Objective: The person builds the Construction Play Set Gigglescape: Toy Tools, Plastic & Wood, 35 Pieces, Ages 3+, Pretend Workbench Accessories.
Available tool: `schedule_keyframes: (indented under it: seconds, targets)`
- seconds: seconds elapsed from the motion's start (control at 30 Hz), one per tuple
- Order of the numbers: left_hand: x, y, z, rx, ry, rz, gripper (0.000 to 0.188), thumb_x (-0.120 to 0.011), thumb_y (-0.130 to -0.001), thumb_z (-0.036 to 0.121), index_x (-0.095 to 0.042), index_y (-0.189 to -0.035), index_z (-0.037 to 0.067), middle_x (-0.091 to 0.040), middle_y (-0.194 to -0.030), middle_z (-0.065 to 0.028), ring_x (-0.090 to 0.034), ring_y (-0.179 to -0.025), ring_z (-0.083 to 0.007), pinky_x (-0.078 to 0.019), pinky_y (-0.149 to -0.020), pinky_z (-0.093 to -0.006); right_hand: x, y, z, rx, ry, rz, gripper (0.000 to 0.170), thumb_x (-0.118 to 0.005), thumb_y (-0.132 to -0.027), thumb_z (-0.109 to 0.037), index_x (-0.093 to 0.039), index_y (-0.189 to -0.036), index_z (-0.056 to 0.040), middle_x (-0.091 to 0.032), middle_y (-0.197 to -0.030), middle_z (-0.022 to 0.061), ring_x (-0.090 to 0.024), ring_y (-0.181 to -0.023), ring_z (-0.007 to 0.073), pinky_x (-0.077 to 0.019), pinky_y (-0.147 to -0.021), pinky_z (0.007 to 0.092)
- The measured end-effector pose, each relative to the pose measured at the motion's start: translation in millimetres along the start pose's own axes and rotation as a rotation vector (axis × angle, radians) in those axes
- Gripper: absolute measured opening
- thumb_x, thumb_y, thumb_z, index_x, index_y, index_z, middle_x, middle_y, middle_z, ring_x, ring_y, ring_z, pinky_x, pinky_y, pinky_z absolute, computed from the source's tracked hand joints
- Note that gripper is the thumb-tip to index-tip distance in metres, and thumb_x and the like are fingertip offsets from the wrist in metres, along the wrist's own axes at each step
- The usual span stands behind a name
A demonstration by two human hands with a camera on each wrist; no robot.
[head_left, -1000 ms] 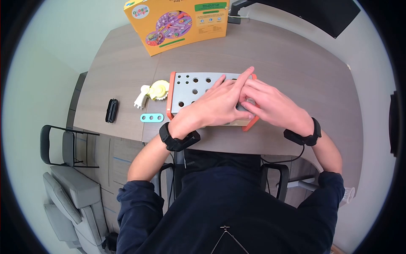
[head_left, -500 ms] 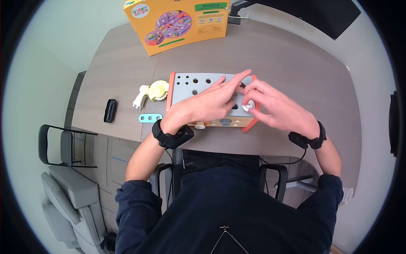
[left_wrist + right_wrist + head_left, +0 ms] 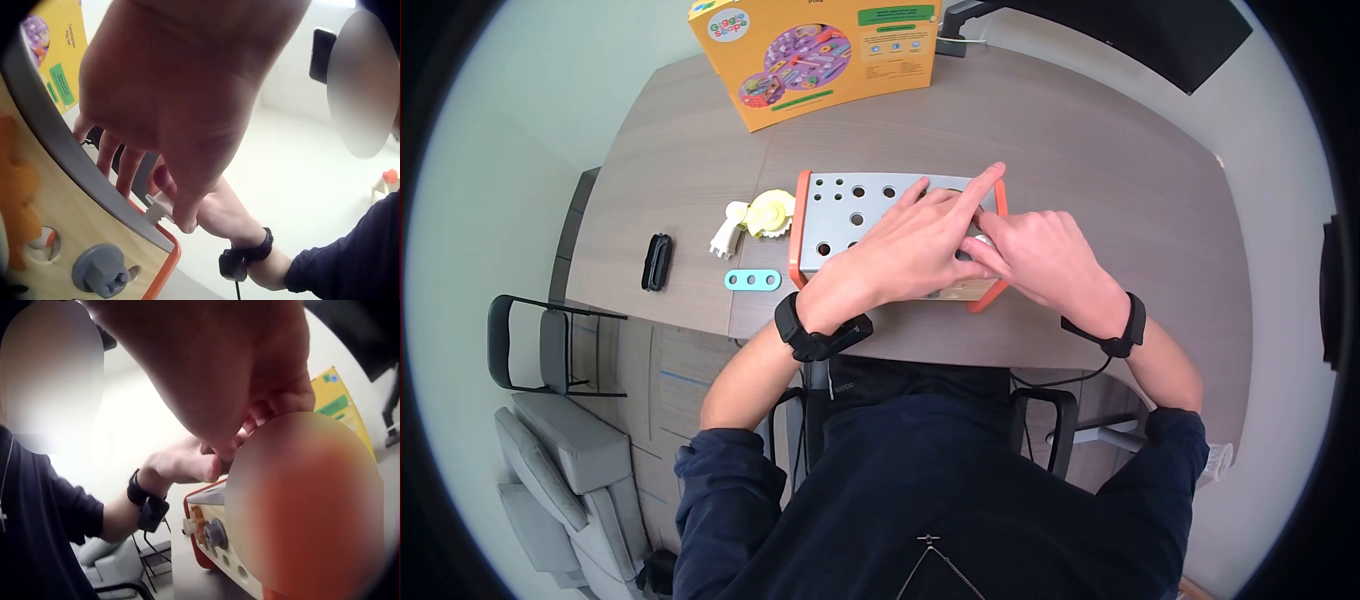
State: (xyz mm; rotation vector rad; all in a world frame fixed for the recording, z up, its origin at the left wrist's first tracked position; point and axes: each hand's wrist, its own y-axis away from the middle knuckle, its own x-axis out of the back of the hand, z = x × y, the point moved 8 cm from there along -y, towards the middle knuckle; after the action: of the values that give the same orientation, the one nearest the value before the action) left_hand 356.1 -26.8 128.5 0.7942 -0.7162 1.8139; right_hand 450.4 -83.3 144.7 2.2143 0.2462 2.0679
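Note:
A toy workbench [image 3: 830, 215] with a grey holed top and orange end panels sits in front of me. My left hand [image 3: 905, 245] stretches across its top, fingers extended. At the top's right end, my right hand [image 3: 1055, 258] pinches a white threaded plastic screw [image 3: 155, 210], mostly hidden by fingers in the head view. The left thumb is close beside that screw. On the wooden front panel are a grey hex bolt [image 3: 102, 270] and an orange gear [image 3: 17, 190].
Left of the workbench lie a pale yellow toy piece [image 3: 768, 213] with a white end and a teal three-hole strip [image 3: 752, 280]. A black case [image 3: 657, 262] lies farther left. At the back stand a yellow toy box [image 3: 880, 75] and a dark monitor [image 3: 1140, 35].
My right hand drew back a little, showing the white screw, then came in again with its fingers more curled. The left hand shifted slightly left and returned over the top.

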Motion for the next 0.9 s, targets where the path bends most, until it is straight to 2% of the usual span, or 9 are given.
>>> schedule_keyframes:
  seconds: [0.07,0.17,0.2,0.27,0.37,0.47,0.6,0.77,0.9]
  targets:
    - [1.7,-1.1,-2.2,-0.038,0.007,0.034,0.098,-0.083,-0.094,0.027,-0.022,-0.168,0.010,-0.069,-0.135,-0.0209,-0.062,-0.128,-0.0406,-0.0364,-0.126,-0.0562,4.8,3.6,0.2,-0.029,0.069,-0.069,0.025,-0.066,-0.104,-0.027,-0.068,-0.111,-0.0037,-0.072,-0.078,0.0171,-0.074,-0.081,0.0341,-0.0579,-0.069,0.0458]
    - [12.7,2.3,-3.3,-0.026,0.086,-0.032,0.084,-0.079,-0.097,0.023,-0.031,-0.164,0.009,-0.068,-0.137,-0.0185,-0.060,-0.129,-0.0397,-0.0432,-0.120,-0.0513,15.7,13.7,5.9,0.163,-0.094,0.170,0.020,-0.067,-0.104,-0.021,-0.066,-0.115,-0.0047,-0.071,-0.092,0.0159,-0.072,-0.088,0.0325,-0.0576,-0.075,0.0450]
    - [15.9,5.1,-6.7,0.018,0.109,-0.028,0.071,-0.077,-0.098,0.021,-0.043,-0.158,0.008,-0.066,-0.140,-0.0179,-0.058,-0.133,-0.0387,-0.0464,-0.116,-0.0478,17.3,17.3,3.2,0.254,-0.197,0.190,0.018,-0.067,-0.103,-0.018,-0.066,-0.115,-0.0048,-0.069,-0.098,0.0150,-0.071,-0.091,0.0320,-0.0570,-0.078,0.0447]
    - [16.3,6.9,-12.8,-0.007,0.085,0.001,0.063,-0.079,-0.097,0.024,-0.052,-0.151,0.006,-0.063,-0.143,-0.0177,-0.058,-0.133,-0.0383,-0.0464,-0.116,-0.0480,23.1,24.2,-4.1,0.441,-0.406,0.230,0.014,-0.067,-0.102,-0.013,-0.065,-0.114,-0.0050,-0.065,-0.111,0.0133,-0.068,-0.098,0.0310,-0.0558,-0.084,0.0440]
    - [13.0,7.8,-10.1,-0.049,0.003,0.029,0.058,-0.082,-0.094,0.032,-0.062,-0.139,0.002,-0.061,-0.144,-0.0175,-0.056,-0.134,-0.0380,-0.0458,-0.116,-0.0482,11.9,19.6,-5.5,0.481,-0.471,0.147,0.011,-0.066,-0.101,-0.006,-0.065,-0.111,-0.0044,-0.058,-0.123,0.0108,-0.064,-0.107,0.0299,-0.0535,-0.091,0.0429]
    - [7.0,9.6,-2.1,-0.084,-0.114,0.087,0.063,-0.084,-0.091,0.039,-0.065,-0.134,-0.001,-0.060,-0.143,-0.0176,-0.054,-0.136,-0.0377,-0.0446,-0.117,-0.0483,9.1,11.9,-0.6,0.479,-0.450,0.169,0.013,-0.067,-0.102,-0.012,-0.064,-0.112,-0.0042,-0.061,-0.115,0.0119,-0.066,-0.100,0.0310,-0.0549,-0.086,0.0434]
    - [0.3,8.4,-1.2,-0.074,-0.223,0.129,0.067,-0.083,-0.090,0.044,-0.064,-0.134,-0.002,-0.060,-0.141,-0.0180,-0.053,-0.136,-0.0382,-0.0435,-0.117,-0.0486,1.8,0.2,4.1,0.170,-0.325,0.070,0.020,-0.068,-0.103,-0.022,-0.065,-0.109,-0.0033,-0.066,-0.097,0.0144,-0.069,-0.090,0.0342,-0.0562,-0.078,0.0443]
    - [4.1,6.9,-7.0,-0.133,-0.122,0.090,0.055,-0.079,-0.096,0.034,-0.064,-0.136,-0.001,-0.061,-0.142,-0.0198,-0.051,-0.141,-0.0386,-0.0431,-0.120,-0.0476,2.0,-0.9,6.6,-0.038,0.023,-0.125,0.022,-0.068,-0.103,-0.026,-0.066,-0.108,-0.0039,-0.069,-0.081,0.0155,-0.069,-0.081,0.0369,-0.0553,-0.072,0.0459]
    - [8.2,5.8,-19.5,-0.135,-0.011,0.007,0.045,-0.074,-0.100,0.022,-0.064,-0.138,0.000,-0.062,-0.146,-0.0205,-0.048,-0.146,-0.0393,-0.0436,-0.121,-0.0476,17.2,13.1,-0.4,0.302,-0.379,0.197,0.017,-0.066,-0.104,-0.020,-0.065,-0.108,-0.0031,-0.067,-0.096,0.0140,-0.067,-0.093,0.0341,-0.0545,-0.080,0.0455]
